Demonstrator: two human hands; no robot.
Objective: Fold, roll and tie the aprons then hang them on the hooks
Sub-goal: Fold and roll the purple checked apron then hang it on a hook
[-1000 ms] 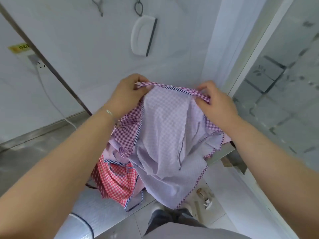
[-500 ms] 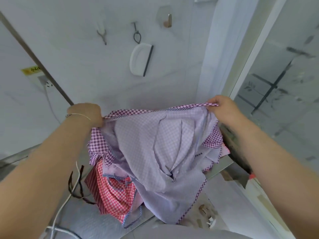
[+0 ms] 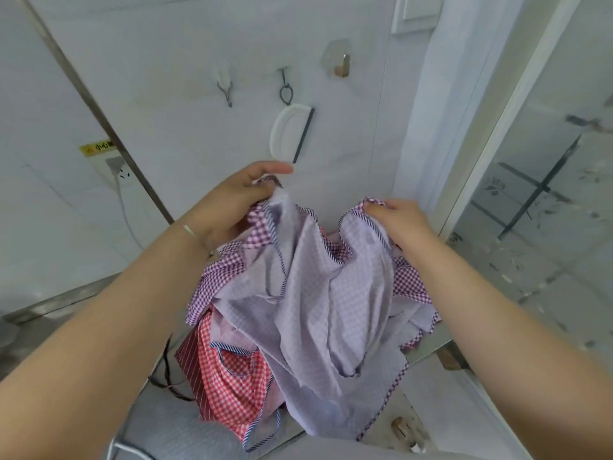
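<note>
You face a white wall (image 3: pixel 199 44), and at the upper left of the frame a metal strip (image 3: pixel 96 107) runs down it on a slant. Just left of that strip sits a yellow label (image 3: pixel 96 148), with a socket (image 3: pixel 119 169) below it and a white cable (image 3: pixel 127 214) dropping from the socket. Moving right along the top of the frame, three hooks are fixed to the wall: a white one (image 3: pixel 225 88), a dark wire one (image 3: pixel 285 88) with a white scraper (image 3: pixel 292 132) hanging from it, and a brass one (image 3: pixel 341 63) highest up. Your left hand (image 3: pixel 232 204) is raised at the centre of the frame, its fingers curled round a bunched corner of the lilac apron (image 3: pixel 325 293); a bracelet (image 3: pixel 189 229) shows on that wrist. The apron hangs crumpled between your hands, in front of you, its pale inner side toward you and a striped trim along its edge. Under it, at lower centre, a red apron (image 3: pixel 229 370) lies on the steel counter (image 3: pixel 172 426), beside dark cords (image 3: pixel 167 376). Your right hand (image 3: pixel 401 224) is lower than the left, right of centre, fingers pinching the apron's other top edge. At the far right stands a glass panel (image 3: pixel 547 194) in a pale frame.
</note>
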